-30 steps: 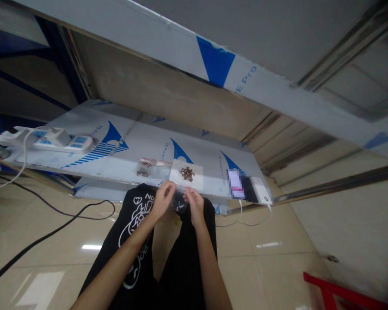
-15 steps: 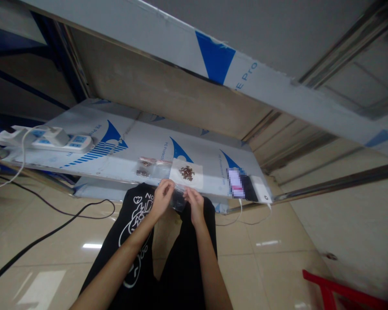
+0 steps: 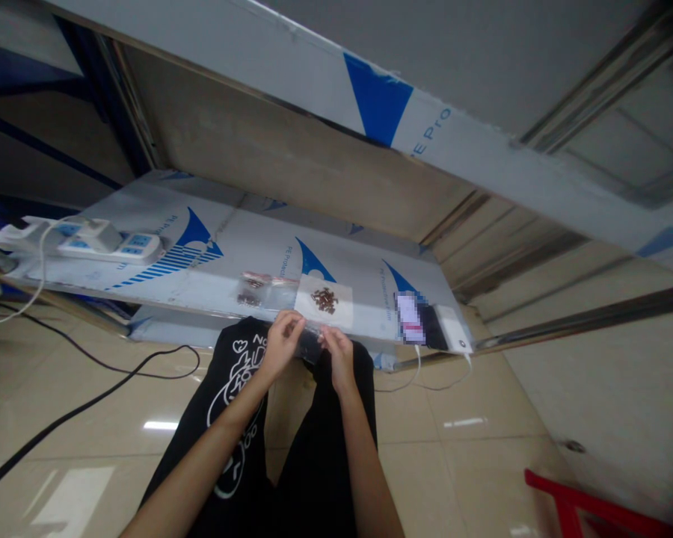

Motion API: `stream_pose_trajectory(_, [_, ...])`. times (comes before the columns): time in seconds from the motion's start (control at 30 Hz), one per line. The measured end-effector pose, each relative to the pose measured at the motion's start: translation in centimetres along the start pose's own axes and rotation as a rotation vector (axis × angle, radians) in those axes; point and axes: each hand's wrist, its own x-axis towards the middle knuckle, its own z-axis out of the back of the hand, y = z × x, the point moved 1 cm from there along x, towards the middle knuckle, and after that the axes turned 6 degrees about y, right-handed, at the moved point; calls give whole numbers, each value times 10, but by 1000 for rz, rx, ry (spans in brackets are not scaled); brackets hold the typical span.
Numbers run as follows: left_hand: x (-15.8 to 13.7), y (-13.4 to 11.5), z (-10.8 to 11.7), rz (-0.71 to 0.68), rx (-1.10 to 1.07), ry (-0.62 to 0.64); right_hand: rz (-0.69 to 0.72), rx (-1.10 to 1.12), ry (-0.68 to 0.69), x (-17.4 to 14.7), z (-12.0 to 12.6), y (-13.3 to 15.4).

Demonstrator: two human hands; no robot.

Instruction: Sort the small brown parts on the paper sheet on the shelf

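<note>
Between my hands hangs a clear plastic bag (image 3: 309, 348), just off the shelf's front edge and above my lap. My left hand (image 3: 284, 333) pinches the bag's upper left corner, and my right hand (image 3: 336, 348) pinches its upper right side. Just beyond, a pile of small brown pieces (image 3: 325, 300) lies on a white sheet (image 3: 343, 317); the pieces are too small to name. Left of the sheet, a clear bag with brown pieces (image 3: 252, 290) lies flat, beside more clear plastic bags (image 3: 281, 293).
The film-covered shelf (image 3: 229, 246) carries a power strip (image 3: 128, 249) at left. On the right lie a phone with a blurred screen (image 3: 409, 317) and a white device (image 3: 452, 329), with cables hanging down. An upper shelf edge (image 3: 292, 60) crosses overhead. A red stool (image 3: 572, 501) stands at lower right.
Both hands stay nearly in place, still pinching the bag. My left fingers have shifted slightly to the right, nearer my right hand.
</note>
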Motion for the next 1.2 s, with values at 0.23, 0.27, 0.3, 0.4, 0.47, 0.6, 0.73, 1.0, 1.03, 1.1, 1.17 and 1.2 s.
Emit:
stream_pose_trajectory(0.23, [0,4,0,10,-10,7,-1,-8,-4,1,0,1])
stream_pose_trajectory(0.27, [0,5,-1,13,-16,16,-4,-6,-16,1,1,1])
stream_pose_trajectory(0.3, [0,6,-2,17,-20,23,-7,-5,-25,1,0,0])
stream_pose_trajectory(0.4, [-1,9,-5,26,-27,30,-8,-16,-34,1,-2,0])
stream_pose_trajectory(0.47, [-1,10,-5,34,-34,38,-13,-13,-46,1,-4,1])
stream_pose_trajectory(0.6, [0,12,-4,54,-39,51,-25,13,-44,-1,-7,1])
stream_pose_trajectory(0.73, [0,12,-3,39,-16,56,-9,-7,13,-1,-6,0])
stream_pose_trajectory(1.0, [0,11,-5,35,-35,51,-3,-36,24,0,-4,-1])
stream_pose_trajectory(1.03, [0,10,-5,40,-41,48,-4,-31,18,0,-4,-1])
stream_pose_trajectory(1.1, [1,10,-5,52,-62,44,-4,-21,14,1,-4,-2])
stream_pose_trajectory(1.17, [2,10,-5,70,-101,31,-1,-20,30,1,-3,-3])
stream_pose_trajectory(1.2, [2,10,-5,83,-126,22,-1,-23,42,1,-2,-4])
